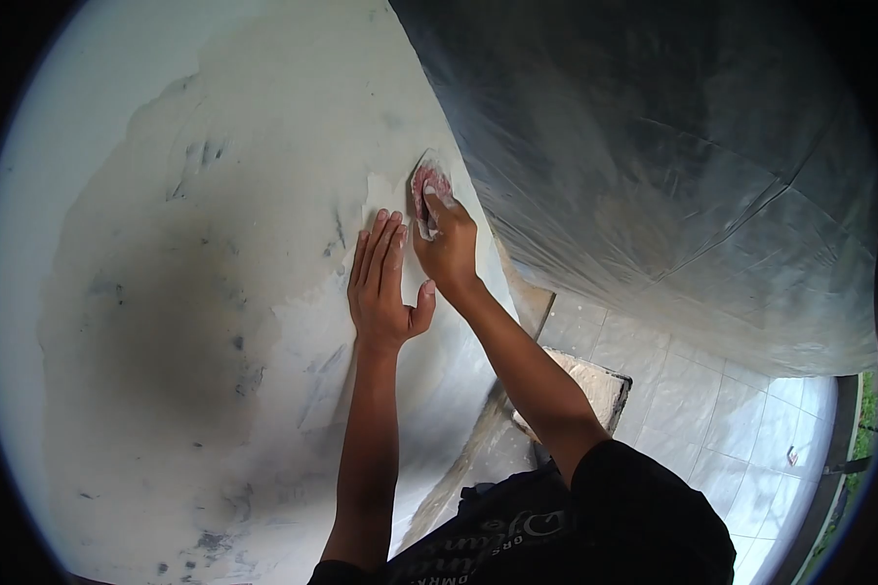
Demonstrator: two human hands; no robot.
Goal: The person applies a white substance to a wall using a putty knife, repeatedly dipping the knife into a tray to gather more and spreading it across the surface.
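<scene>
My right hand grips a red hand tool smeared with white, perhaps a sanding block or a small float; its exact kind I cannot make out. Thumb on top, it presses this tool to the pale wall close to the wall's right edge. Lower and to the left, my left hand lies against the same wall, fingers stretched upward and thumb out to the side, holding nothing. White dust coats the fingertips. Around both hands the surface shows patchy filler, with dark marks and scuffs.
Dark plastic sheeting hangs to the right of the wall's edge. Below it is a tiled floor. A shallow container with pale, caked material stands on the floor behind my right forearm. Greenery shows at the far right.
</scene>
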